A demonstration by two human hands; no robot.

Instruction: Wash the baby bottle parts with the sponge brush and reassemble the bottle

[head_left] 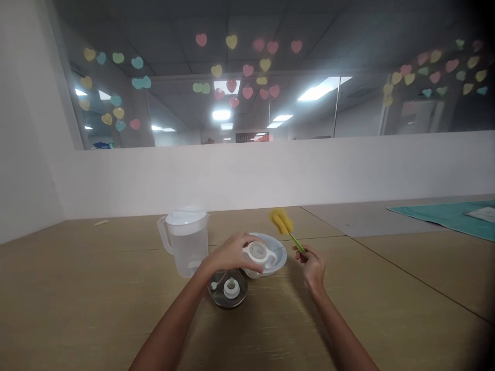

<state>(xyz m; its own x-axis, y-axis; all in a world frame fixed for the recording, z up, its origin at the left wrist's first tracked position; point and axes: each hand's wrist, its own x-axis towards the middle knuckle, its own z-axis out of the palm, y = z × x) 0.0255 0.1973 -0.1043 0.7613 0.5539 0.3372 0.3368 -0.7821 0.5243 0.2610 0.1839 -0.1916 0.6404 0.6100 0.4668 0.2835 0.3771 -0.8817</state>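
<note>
My left hand [235, 252] is closed around a white bottle [258, 252] with side handles, its round end facing up toward me. Behind and beside the bottle lies a pale blue-white bowl [279, 247]. In my right hand [312, 265] is the green handle of a brush with a yellow sponge head [282, 221], raised above the table and apart from the bottle; the head is slightly blurred. Below my left hand, a metal dish [228, 303] holds a white ring with a teat [231, 288] and a small white piece [214, 285].
A lidded clear pitcher [189, 247] stands left of the bowl. On the right, a teal cloth [444, 219] lies on the wooden table [96, 293]. A white wall [185, 180] with a window above borders the table's back edge.
</note>
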